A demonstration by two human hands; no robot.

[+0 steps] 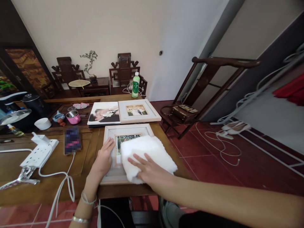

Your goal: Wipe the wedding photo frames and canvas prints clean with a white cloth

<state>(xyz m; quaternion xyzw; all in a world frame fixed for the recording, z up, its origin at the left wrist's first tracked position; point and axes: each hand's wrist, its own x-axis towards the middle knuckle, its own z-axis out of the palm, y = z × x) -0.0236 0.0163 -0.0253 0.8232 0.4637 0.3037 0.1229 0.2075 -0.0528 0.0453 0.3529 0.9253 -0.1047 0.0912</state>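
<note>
A picture frame (128, 129) with a pale wooden border lies flat near the front edge of the wooden table, a photo showing in its middle. My left hand (105, 156) rests on its left side, fingers stretched over the border. On the right half of the frame lies a folded white fluffy cloth (152, 147), which hides part of the photo and the frame's right side. My right hand (152, 171) presses flat on this cloth with its fingers spread.
Behind lie a second picture frame (154, 110) and a white photo album or panel (104, 112), with a green bottle (135, 85) beyond. To the left are a power strip (40, 150), a phone (72, 140), loose cables and a pink cup (73, 117). A wooden chair (204, 76) stands right.
</note>
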